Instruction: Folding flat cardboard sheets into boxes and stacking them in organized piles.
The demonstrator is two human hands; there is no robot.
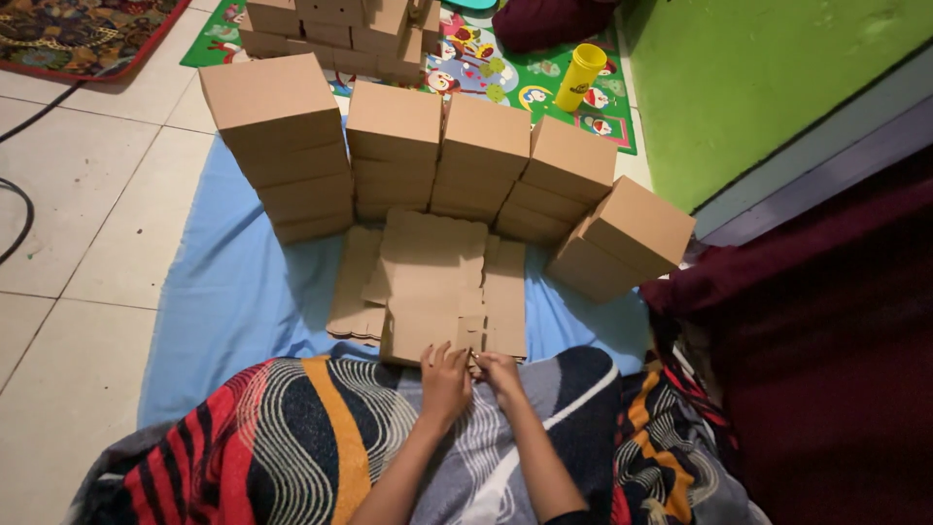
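While the head camera looks down, both hands meet at the near edge of a flat cardboard sheet (434, 282) lying on a pale blue cloth (228, 301). The left hand (444, 377) rests with its fingers bent on the sheet's near edge, and the right hand (500, 373), just beside it, has its fingertips curled onto the same edge; whether either truly pinches the card cannot be told. The sheet is a die-cut box blank, one of a loose pile of flat brown blanks with notched flaps, in the middle of the cloth. Behind it stand stacks of folded brown boxes (394, 146) in a curved row, the tallest stack at the left, and one box (627, 238) tilted at the right end. More boxes (335, 29) are piled farther back on a bright children's mat (530, 83), where a yellow cup (580, 76) stands upright. A striped blanket (292, 437) in red, black, orange and grey covers the lap below the hands and overlaps the cloth's near edge. The floor (87, 214) is pale tile, with a dark cable (19, 209) at the left and a patterned rug (83, 29) in the far left corner. A green wall (768, 78) rises at the right, with dark red fabric (836, 340) below it.
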